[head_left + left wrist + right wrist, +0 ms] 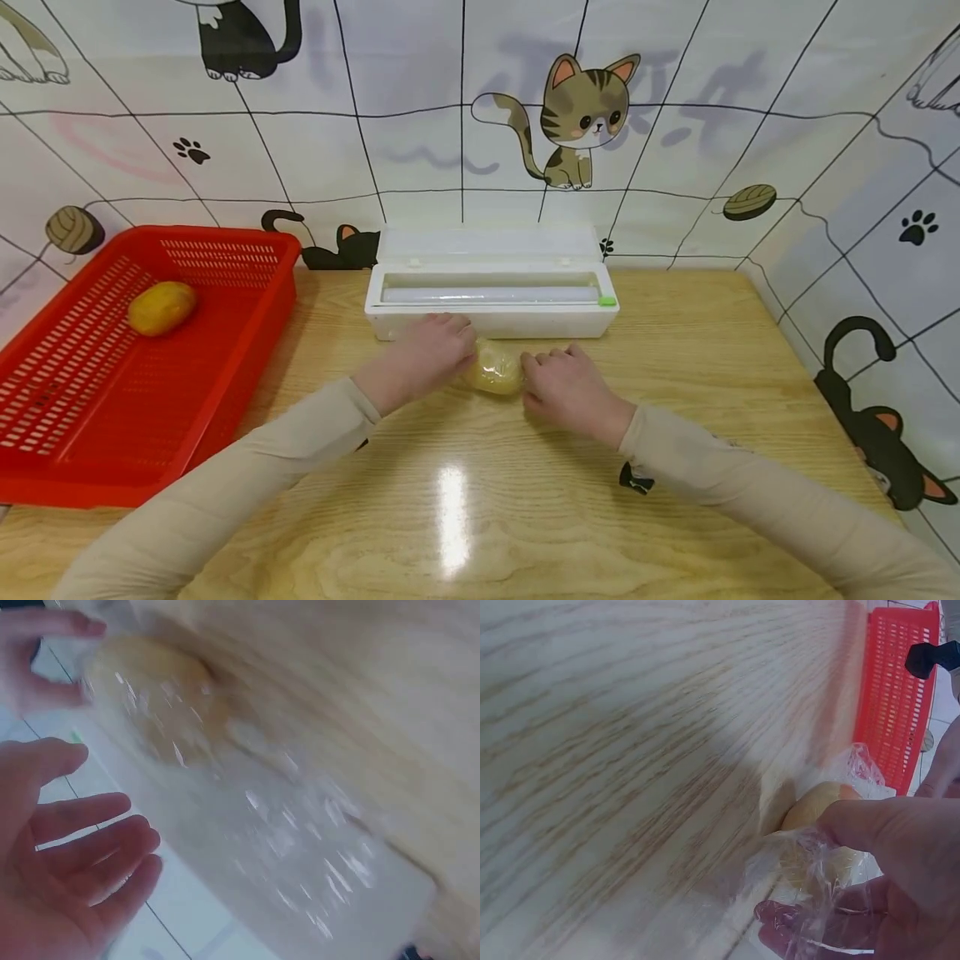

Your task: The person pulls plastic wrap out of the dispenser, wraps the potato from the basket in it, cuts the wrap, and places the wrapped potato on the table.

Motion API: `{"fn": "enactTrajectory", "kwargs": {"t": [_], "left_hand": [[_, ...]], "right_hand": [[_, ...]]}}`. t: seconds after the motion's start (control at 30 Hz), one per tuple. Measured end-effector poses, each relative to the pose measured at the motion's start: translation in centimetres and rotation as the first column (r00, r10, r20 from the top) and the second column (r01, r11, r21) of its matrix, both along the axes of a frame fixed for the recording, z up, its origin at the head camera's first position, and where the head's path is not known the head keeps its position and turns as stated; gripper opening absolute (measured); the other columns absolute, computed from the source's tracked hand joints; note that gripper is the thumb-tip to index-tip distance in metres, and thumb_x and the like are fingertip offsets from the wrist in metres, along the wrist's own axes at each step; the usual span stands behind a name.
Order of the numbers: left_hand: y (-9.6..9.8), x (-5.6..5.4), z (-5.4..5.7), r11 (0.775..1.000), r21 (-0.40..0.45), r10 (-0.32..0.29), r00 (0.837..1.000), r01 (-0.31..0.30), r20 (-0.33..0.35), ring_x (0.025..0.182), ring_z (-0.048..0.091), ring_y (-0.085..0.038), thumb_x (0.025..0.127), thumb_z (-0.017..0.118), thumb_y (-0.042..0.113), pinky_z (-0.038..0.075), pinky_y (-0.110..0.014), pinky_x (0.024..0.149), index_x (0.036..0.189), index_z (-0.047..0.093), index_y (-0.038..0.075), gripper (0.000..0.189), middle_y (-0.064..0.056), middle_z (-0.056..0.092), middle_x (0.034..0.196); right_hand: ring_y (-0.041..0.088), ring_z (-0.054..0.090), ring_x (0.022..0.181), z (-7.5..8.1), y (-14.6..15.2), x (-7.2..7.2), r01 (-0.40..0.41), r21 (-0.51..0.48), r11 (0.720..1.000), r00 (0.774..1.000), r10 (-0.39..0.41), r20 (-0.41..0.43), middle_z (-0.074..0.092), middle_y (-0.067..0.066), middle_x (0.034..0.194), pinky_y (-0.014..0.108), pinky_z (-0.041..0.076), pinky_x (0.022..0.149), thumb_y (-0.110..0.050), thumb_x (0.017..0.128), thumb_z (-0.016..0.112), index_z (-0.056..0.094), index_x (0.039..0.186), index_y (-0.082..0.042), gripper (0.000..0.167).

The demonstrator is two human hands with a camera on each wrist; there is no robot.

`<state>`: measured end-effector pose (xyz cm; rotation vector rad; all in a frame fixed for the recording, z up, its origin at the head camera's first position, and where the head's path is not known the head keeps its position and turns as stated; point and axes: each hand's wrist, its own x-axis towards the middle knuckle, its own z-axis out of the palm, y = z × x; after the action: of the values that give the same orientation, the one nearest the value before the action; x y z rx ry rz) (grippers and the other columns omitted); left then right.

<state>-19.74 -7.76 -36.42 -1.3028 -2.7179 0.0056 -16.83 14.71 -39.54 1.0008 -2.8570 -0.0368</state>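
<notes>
In the right wrist view, my right hand (919, 859) is pinching bunched plastic film (810, 844) between thumb and fingers, right beside a wrapped mango (810, 802). I'm judging that fruit firm, fairly light, easily bruised and slick under its thin, clingy covering, so I'm favouring the film's loose ends for tugging and the rounded middle for lifting. In the left wrist view, my left hand (49, 900) is holding its fingers parted and relaxed; whether they're touching any film, I can't tell. In the head view, the wrapped mango is resting on the worktop (450, 467) between my two hands, just in front of a white film dispenser (491, 325), whose lid is standing raised. Counting up, I'm finding two mangoes, including an unwrapped mango (161, 308) lying in the basket, one red basket (266, 308) and one dispenser.
</notes>
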Motion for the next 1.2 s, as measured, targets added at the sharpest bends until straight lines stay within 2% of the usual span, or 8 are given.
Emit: {"fn": "enactTrajectory", "kwargs": {"t": [0.2, 0.3, 0.4, 0.53, 0.63, 1.0, 1.1, 1.2], "left_hand": [[1.7, 1.0, -1.0, 0.995, -0.095, -0.033, 0.998, 0.027, -0.060, 0.104, 0.055, -0.023, 0.090, 0.068, 0.034, 0.047, -0.035, 0.085, 0.117, 0.061, 0.005, 0.041, -0.007, 0.062, 0.113], [1.9, 0.9, -1.1, 0.994, -0.110, -0.006, 0.997, -0.002, -0.074, 0.104, 0.054, -0.022, 0.087, 0.071, 0.035, 0.045, -0.035, 0.086, 0.117, 0.062, 0.006, 0.042, -0.006, 0.063, 0.113], [2.0, 0.7, -1.0, 0.996, -0.086, -0.001, 1.000, -0.001, -0.028, 0.102, 0.054, -0.023, 0.086, 0.074, 0.031, 0.044, -0.035, 0.087, 0.114, 0.062, 0.005, 0.041, -0.007, 0.063, 0.110], [2.1, 0.4, -0.9, 0.999, -0.044, -0.012, 0.998, 0.015, 0.062, 0.099, 0.055, -0.024, 0.084, 0.076, 0.026, 0.045, -0.034, 0.088, 0.114, 0.060, 0.003, 0.041, -0.009, 0.060, 0.106], [2.2, 0.4, -0.8, 1.000, -0.021, -0.012, 0.993, 0.014, 0.119, 0.097, 0.054, -0.024, 0.082, 0.077, 0.024, 0.046, -0.034, 0.088, 0.115, 0.059, 0.002, 0.043, -0.010, 0.058, 0.105], [2.1, 0.6, -0.9, 0.999, 0.031, -0.030, 0.987, 0.025, 0.155, 0.096, 0.052, -0.023, 0.079, 0.079, 0.020, 0.049, -0.032, 0.081, 0.117, 0.055, 0.002, 0.049, -0.010, 0.054, 0.107], [2.0, 0.7, -0.9, 0.999, 0.041, -0.018, 0.984, 0.011, 0.177, 0.095, 0.052, -0.022, 0.079, 0.079, 0.021, 0.050, -0.031, 0.077, 0.116, 0.055, 0.003, 0.048, -0.009, 0.053, 0.106], [1.9, 0.8, -0.8, 1.000, 0.028, 0.001, 0.982, -0.007, 0.189, 0.092, 0.051, -0.020, 0.080, 0.078, 0.023, 0.049, -0.029, 0.075, 0.116, 0.056, 0.004, 0.046, -0.007, 0.053, 0.104]], "right_hand": [[0.024, 0.059, 0.067, -0.2, -0.1, 0.4, 0.003, -0.004, 1.000, 1.000, -0.003, -0.003, 0.059, 0.002, 0.066, 0.042, 0.043, 0.070, -0.024, 0.080, 0.071, 0.060, 0.086, -0.006, 0.022], [0.016, 0.049, 0.050, -0.1, -0.1, 0.4, -0.006, -0.039, 0.999, 1.000, 0.008, 0.027, 0.047, -0.003, 0.054, 0.036, 0.043, 0.057, -0.021, 0.079, 0.071, 0.056, 0.080, -0.008, 0.020], [0.011, 0.040, 0.043, 0.2, 0.0, 0.3, 0.018, -0.091, 0.996, 0.990, -0.005, 0.143, 0.040, -0.005, 0.051, 0.028, 0.037, 0.042, -0.018, 0.079, 0.070, 0.056, 0.083, -0.006, 0.019], [0.010, 0.041, 0.048, 0.7, 0.2, 0.2, 0.139, -0.140, 0.980, 0.922, -0.077, 0.380, 0.045, -0.004, 0.057, 0.025, 0.035, 0.042, -0.016, 0.080, 0.072, 0.056, 0.083, -0.009, 0.017], [0.011, 0.044, 0.051, 1.0, 0.4, 0.2, 0.203, -0.148, 0.968, 0.876, -0.112, 0.469, 0.049, -0.003, 0.059, 0.026, 0.038, 0.045, -0.015, 0.080, 0.072, 0.054, 0.074, -0.012, 0.019], [0.007, 0.042, 0.051, 1.2, 0.7, 0.2, 0.175, -0.314, 0.933, 0.829, 0.032, 0.558, 0.052, -0.003, 0.061, 0.024, 0.038, 0.050, 0.002, 0.083, 0.060, 0.066, 0.076, -0.003, 0.010], [0.007, 0.045, 0.054, 1.3, 0.9, -0.1, 0.168, -0.348, 0.922, 0.787, 0.087, 0.610, 0.057, -0.003, 0.066, 0.025, 0.041, 0.054, 0.002, 0.087, 0.058, 0.069, 0.083, 0.001, 0.012], [0.009, 0.051, 0.058, 1.4, 1.3, -0.6, 0.201, -0.369, 0.907, 0.714, 0.122, 0.690, 0.063, 0.001, 0.074, 0.027, 0.046, 0.058, 0.002, 0.091, 0.054, 0.069, 0.091, 0.004, 0.015]]}}
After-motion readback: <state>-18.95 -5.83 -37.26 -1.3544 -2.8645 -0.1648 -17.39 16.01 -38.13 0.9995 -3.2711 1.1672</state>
